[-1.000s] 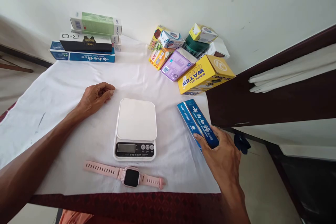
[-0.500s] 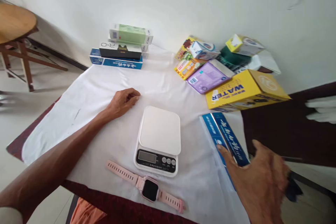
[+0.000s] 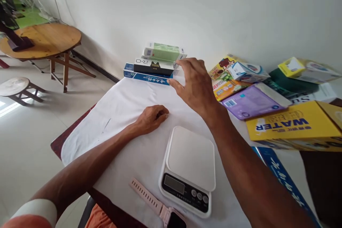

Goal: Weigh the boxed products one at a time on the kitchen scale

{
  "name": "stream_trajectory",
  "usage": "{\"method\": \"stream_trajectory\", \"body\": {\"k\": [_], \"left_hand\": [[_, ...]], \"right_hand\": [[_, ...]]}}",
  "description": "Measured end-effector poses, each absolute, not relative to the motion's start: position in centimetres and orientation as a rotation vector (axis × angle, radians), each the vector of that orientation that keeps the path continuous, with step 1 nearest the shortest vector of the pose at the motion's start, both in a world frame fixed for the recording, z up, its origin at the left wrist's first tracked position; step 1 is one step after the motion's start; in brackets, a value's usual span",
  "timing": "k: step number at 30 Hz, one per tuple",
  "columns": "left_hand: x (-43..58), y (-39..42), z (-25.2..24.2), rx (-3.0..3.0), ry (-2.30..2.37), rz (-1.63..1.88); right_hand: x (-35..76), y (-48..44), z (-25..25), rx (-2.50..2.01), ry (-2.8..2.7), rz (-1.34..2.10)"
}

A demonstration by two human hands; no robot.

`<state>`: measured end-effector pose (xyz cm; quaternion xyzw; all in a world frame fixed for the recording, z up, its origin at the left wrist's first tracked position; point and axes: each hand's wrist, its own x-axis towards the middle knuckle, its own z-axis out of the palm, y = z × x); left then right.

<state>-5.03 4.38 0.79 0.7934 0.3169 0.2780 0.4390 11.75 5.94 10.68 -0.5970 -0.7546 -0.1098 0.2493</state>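
Observation:
My right hand (image 3: 193,82) reaches over the cloth with thumb and fingers apart, its fingertips beside the right end of the stacked boxes; it holds nothing. That stack has a blue box (image 3: 146,78) in front, a black and white box (image 3: 153,67) on it and green boxes (image 3: 165,51) behind. My left hand (image 3: 152,118) rests on the cloth, fingers curled together with nothing visible in them. Nearer me sits a white kitchen scale (image 3: 191,158) with a bare plate. A pink watch (image 3: 160,208) lies by its front left edge.
On the right are a purple pack (image 3: 255,101), a large yellow box (image 3: 291,124), a small yellow and white box (image 3: 307,69) and, partly behind my right forearm, a blue box (image 3: 280,174). A round wooden table (image 3: 56,39) and a stool (image 3: 16,87) stand left.
My right hand has left the blue box on the right and moved to the stack at the back. The view has turned left; my left hand still rests on the cloth.

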Motion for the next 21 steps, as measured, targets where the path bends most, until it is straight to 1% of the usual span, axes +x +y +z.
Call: {"method": "stream_trajectory", "body": {"k": [6,13,17,21], "left_hand": [[-5.1,4.4,0.7,2.015,0.791,0.704],[-5.2,4.6,1.0,1.996,0.787,0.626],[-5.3,4.7,1.5,2.044,0.828,0.547],[-5.5,4.8,1.8,2.115,0.771,0.46]], "right_hand": [[8.2,13.5,9.2,-1.77,-2.293,-0.244],[6.9,16.9,8.2,-1.901,-2.327,-0.232],[6.5,17.7,9.0,-2.078,-2.398,-0.057],[6.0,18.1,9.7,-2.061,-2.465,0.072]]}}
